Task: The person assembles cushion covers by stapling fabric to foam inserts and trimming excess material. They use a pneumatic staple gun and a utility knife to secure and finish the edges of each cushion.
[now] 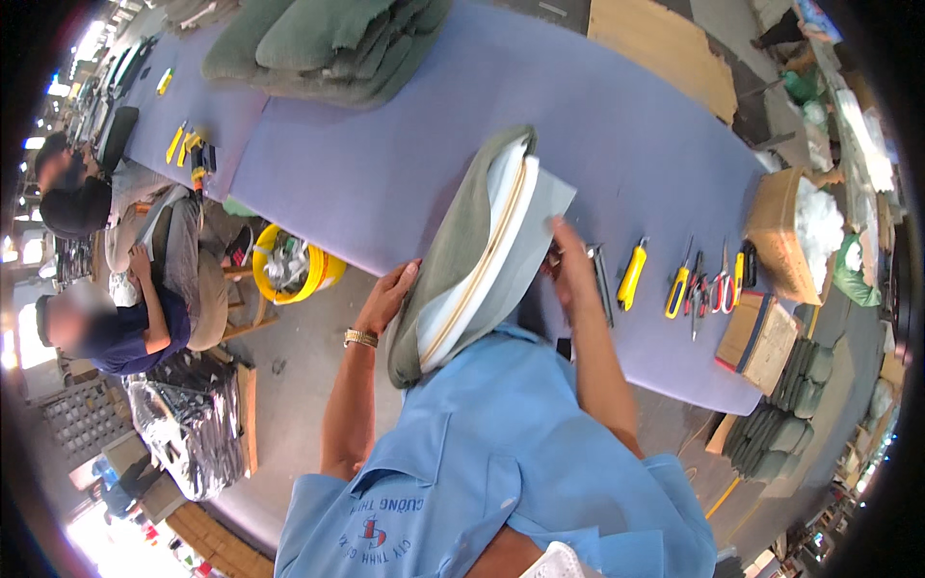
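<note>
A padded seat panel (472,260) stands tilted on its edge at the front of the table, close against my blue shirt. Its layers show from the side: dark green fabric, white padding, a thin tan board edge and a smooth grey face. My left hand (390,294), with a watch on the wrist, is closed on the green fabric side; some of its fingertips are hidden. On the other side, my right hand (572,265) has its curled fingers at the grey face's edge. Right beside that hand lies a dark, long-handled metal tool (602,284), its kind unclear.
Right of my hands lie a yellow-handled cutter (632,274), screwdriver (677,289) and red-handled scissors (722,289). A cardboard box (780,236) stands at the table's right end. Green pads (328,48) are stacked at the back. Left are a yellow bucket (323,275) and two seated people.
</note>
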The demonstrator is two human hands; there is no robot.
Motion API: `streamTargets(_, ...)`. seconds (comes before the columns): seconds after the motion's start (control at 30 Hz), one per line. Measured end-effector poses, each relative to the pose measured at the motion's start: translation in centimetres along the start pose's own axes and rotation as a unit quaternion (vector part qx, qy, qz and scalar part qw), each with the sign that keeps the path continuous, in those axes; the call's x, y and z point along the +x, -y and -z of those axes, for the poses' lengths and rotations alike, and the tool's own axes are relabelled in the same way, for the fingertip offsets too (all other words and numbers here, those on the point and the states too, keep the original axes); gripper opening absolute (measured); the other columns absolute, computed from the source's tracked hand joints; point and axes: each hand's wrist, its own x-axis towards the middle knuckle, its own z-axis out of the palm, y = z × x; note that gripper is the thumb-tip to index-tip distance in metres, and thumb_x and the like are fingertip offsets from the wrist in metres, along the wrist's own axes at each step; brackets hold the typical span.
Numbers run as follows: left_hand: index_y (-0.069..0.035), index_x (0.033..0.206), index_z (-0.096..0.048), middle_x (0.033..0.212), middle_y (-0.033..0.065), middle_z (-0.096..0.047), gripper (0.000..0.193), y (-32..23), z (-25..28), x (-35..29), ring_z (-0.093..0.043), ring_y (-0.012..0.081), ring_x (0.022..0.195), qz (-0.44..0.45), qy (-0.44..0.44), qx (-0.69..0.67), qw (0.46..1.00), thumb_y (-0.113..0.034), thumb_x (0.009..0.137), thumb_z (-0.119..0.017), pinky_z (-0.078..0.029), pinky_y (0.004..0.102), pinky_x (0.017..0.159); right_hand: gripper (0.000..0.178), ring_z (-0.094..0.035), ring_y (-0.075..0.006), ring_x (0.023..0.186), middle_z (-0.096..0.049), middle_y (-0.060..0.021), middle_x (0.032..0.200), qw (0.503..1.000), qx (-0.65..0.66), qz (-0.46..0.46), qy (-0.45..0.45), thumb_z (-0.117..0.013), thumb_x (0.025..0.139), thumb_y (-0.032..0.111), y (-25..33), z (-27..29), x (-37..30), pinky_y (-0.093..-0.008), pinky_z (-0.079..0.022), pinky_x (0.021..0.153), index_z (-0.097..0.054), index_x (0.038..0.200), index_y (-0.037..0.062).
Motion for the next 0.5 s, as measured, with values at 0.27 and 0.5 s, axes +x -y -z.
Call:
streamTargets(0.27,0.001,0.152,-0.049,0.158,0.0219,-0.047,0.07,-10.2,-6.2,8.8,-0.044,0.0316,0.146,-0.14,-0.09,0.007,0.986,-0.055,0.111,-0.034,-0.029,0.0389,0.124,0.052,-0.067,-0.0312,0.116,-0.065,-0.0196,0.131,0.983,0.127,0.046,0.121,-0.057,0.108,0.034,6.2,-10.0,-3.4,-0.0442,-0.057,0.096,-0.054,0.141,-0.006)
streamTargets(0.5,-0.009,0.152,-0.05,0.152,0.0117,-0.055,0.058,-19.7,-6.3,3.3,-0.05,0.0265,0.14,-0.249,-0.05,-0.458,0.852,-0.048,0.11,-0.043,-0.034,0.0401,0.121,0.056,-0.065,-0.0297,0.116,-0.067,-0.0201,0.127,0.947,-0.062,0.284,0.135,-0.056,0.108,0.04,20.3,-14.3,-8.5,-0.0442,-0.051,0.103,-0.056,0.135,-0.0089)
